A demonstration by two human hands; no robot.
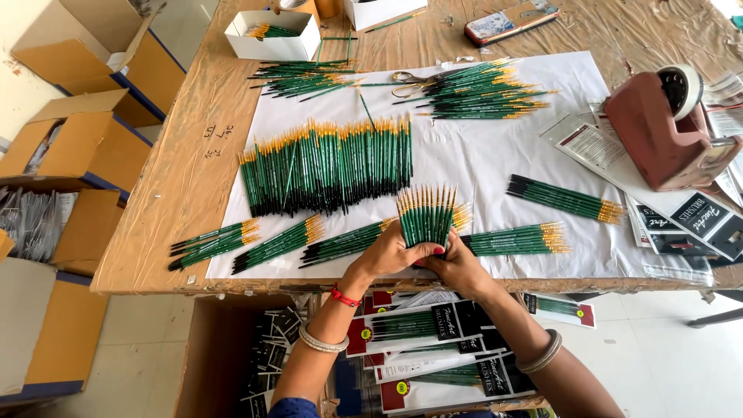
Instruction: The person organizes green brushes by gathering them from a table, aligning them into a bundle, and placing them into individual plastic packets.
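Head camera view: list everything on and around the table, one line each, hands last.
Fan of brushes: one bunch, green handles, held upright at the table's near edge.
Big brush pile: one, green with yellow ends, centre of the white sheet.
Small brush bundles: several, green, around the sheet.
Scissors: one pair, far side.
Tape dispenser: one, reddish brown, right.
White box: one, far left, brushes inside.
Packaged brush sets: several, black and red, below the table edge.
Cardboard boxes: several, brown, floor left.
Left hand: grips the fan.
Right hand: grips the fan.
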